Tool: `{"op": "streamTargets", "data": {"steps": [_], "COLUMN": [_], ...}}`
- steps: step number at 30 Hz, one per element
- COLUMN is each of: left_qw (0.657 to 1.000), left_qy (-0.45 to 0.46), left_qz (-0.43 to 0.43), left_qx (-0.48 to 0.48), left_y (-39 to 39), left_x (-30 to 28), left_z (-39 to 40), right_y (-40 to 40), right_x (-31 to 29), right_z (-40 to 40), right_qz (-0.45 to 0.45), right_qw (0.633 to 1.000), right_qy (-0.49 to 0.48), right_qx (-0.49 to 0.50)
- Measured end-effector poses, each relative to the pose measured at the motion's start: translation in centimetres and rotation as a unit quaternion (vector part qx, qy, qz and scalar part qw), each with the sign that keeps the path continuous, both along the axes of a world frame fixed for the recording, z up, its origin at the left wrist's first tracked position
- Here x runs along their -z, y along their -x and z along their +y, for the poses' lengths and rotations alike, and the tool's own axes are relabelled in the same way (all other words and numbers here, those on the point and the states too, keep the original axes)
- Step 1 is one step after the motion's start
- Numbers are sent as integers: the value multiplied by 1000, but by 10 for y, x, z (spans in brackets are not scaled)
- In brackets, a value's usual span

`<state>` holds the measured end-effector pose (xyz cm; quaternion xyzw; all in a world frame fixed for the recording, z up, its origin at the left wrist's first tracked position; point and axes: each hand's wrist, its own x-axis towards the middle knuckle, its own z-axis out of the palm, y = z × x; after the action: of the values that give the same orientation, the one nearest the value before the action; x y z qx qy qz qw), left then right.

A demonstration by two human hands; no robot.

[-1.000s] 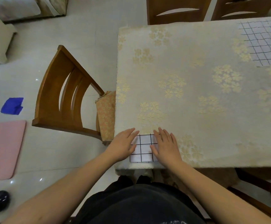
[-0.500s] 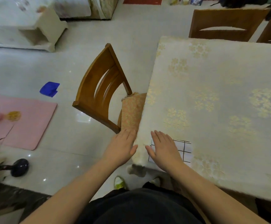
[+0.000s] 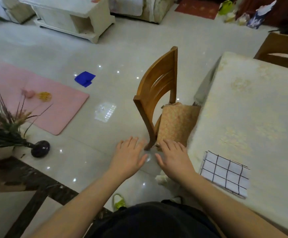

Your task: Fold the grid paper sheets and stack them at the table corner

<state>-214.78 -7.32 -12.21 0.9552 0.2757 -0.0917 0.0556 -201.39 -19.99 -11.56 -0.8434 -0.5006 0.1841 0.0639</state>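
A folded grid paper (image 3: 224,173), white with black lines, lies flat near the near-left corner of the table (image 3: 253,121), which has a pale floral cloth. My left hand (image 3: 129,156) hovers over the floor to the left of the table, fingers straight and spread, holding nothing. My right hand (image 3: 173,158) is beside it, just off the table's left edge, fingers straight and empty. Neither hand touches the paper.
A wooden chair (image 3: 158,100) with a cushioned seat stands against the table's left side. On the floor lie a pink mat (image 3: 36,100) and a blue cloth (image 3: 84,79). A dark vase with dried stems (image 3: 40,148) sits at the left. Another chair (image 3: 284,50) stands behind the table.
Both hands have left the folded paper and moved left, off the table edge. My view has swung left, so the paper now lies to the right of my hands.
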Motion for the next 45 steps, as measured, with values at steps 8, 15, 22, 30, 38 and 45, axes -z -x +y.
{"op": "streamTargets", "data": {"steps": [8,15,22,30,38,45], "left_qw": [999,998,997,1000,1000,1000], "left_qy": [-6,-7,11,9,10,6], "left_qz": [-41,-34,-55,-4,-2,2], "left_qx": [-20,-56,-59,-29,-14,19], "left_y": [109,144,119,47,-13,-55], "left_x": [-4,-10,-5,-4,-20,-14], "left_z": [80,124,173,250,317,387], "right_y": [88,116,99,39,-18,-54], "right_x": [-9,-20,-15,-4,-8,-1], "right_z": [87,140,188,262,332,392], "right_qz": [-16,-38,-56,-65,-51,-40], "right_qw": [1000,999,998,997,998,999], "right_qy": [17,0,-4,-36,-43,-18], "right_qx": [-6,-32,-35,-23,-8,25]}}
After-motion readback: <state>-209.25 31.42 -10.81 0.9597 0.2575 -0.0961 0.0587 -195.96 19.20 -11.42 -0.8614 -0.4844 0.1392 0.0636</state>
